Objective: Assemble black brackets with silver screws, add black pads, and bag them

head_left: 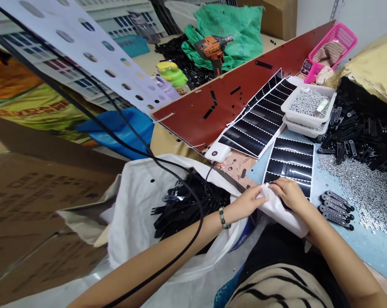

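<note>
Left hand (246,204) and right hand (288,192) meet at the table edge, fingers curled narrow, both pinching the rim of the white bag (138,201). Fingertips partly hidden in the fabric. Black plastic parts (183,205) fill the bag mouth, lower ones out of sight. Black sticker sheet (291,160) just beyond, its near corner covered by the right hand

Both hands, left hand (244,204) and right hand (289,193), pinch the white bag (138,201) rim beside black sticker sheets (291,160).
</note>
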`<state>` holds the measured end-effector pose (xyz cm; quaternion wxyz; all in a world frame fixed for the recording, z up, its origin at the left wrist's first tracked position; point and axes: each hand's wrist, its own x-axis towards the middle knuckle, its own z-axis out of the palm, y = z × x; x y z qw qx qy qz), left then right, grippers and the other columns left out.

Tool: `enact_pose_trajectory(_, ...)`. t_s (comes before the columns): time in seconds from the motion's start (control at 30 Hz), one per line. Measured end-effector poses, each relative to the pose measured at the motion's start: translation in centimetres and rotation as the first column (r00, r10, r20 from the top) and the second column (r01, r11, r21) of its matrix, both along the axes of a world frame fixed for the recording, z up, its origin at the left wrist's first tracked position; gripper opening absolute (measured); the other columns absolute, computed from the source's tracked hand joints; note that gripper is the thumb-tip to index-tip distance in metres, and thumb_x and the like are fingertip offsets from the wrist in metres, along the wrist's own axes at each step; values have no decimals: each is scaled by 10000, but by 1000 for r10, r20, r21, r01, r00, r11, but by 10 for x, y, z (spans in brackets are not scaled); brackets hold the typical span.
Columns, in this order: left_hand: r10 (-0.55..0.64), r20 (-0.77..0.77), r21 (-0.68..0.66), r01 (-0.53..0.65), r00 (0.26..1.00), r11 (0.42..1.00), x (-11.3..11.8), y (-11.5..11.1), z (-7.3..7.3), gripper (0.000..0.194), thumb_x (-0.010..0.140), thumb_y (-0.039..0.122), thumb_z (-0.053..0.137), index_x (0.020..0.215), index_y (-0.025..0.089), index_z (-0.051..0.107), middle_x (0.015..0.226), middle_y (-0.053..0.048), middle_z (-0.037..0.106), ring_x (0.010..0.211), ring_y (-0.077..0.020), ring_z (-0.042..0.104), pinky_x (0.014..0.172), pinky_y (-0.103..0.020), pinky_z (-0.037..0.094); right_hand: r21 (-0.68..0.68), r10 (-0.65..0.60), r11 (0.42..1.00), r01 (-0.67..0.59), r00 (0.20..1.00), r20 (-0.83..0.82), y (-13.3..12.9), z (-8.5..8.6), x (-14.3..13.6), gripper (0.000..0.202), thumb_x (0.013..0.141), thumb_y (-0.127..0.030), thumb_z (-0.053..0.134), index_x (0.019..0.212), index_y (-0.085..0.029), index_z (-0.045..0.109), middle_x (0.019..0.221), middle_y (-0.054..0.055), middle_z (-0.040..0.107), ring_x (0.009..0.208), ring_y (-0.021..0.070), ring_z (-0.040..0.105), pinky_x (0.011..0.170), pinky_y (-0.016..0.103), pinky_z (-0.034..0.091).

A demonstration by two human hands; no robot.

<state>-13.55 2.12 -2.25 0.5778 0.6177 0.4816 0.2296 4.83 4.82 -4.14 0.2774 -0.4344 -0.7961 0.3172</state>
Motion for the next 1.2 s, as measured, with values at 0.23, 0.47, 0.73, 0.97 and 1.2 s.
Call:
enact_pose_trajectory(0.23, 253, -268, 406, -129, 930, 905, -14, -13, 3, 470, 817, 238, 561, 1261, 160, 431, 1068, -86, 588, 989, -213, 572, 882, -390, 467, -215, -277, 948, 236, 943, -186, 16, -18, 11, 445, 875, -505, 441, 542, -210, 437, 512, -45, 457, 504, 112, 428, 515, 232, 302)
enact_pose_trajectory(0.47, 19, -677, 646, 582, 735, 493, 7, -15, 18, 322, 907, 317, 526, 1191, 170, 565, 1244, -108, 586, 1216, -256, 473, 1108, -499, 222, -140, -233, 967, 212, 960, -158, 23, -17, 11, 418, 894, -490, 422, 589, -211, 486, 567, -30, 511, 546, 123, 468, 540, 232, 309)
enact_pose_trajectory(0.73, -114, 47, 20, 114, 992, 993, 26, 1, 27, 671, 950, 597, 142, 1032, 173, 654, 1058, -104, 671, 1021, -217, 607, 908, -409, 454, 322, -344, 890, 322, 939, 12, 6, 16, 15, 299, 927, -413, 441, 825, -204, 629, 760, 48, 621, 706, 172, 564, 677, 279, 426)
enact_pose_trajectory(0.97, 219, 356, -205, -152, 908, 967, 73, 23, 37, 447, 784, 454, 659, 1132, 178, 616, 1102, -72, 661, 1052, -234, 594, 952, -381, 449, 374, -363, 868, 325, 931, 32, -42, 34, 43, 773, 766, -490, 642, 1390, -190, 299, 1302, 170, 418, 1212, 327, 413, 974, 545, 401)
enact_pose_trajectory(1.2, -162, 121, 170, 140, 979, 975, 95, 19, 32, 370, 841, 280, 589, 1205, 218, 573, 1253, -69, 576, 1154, -214, 541, 988, -358, 440, 106, -429, 895, 433, 901, -57, -64, 50, 94, 154, 864, -275, 554, 1010, -227, 566, 982, 75, 523, 910, 204, 551, 766, 353, 497)
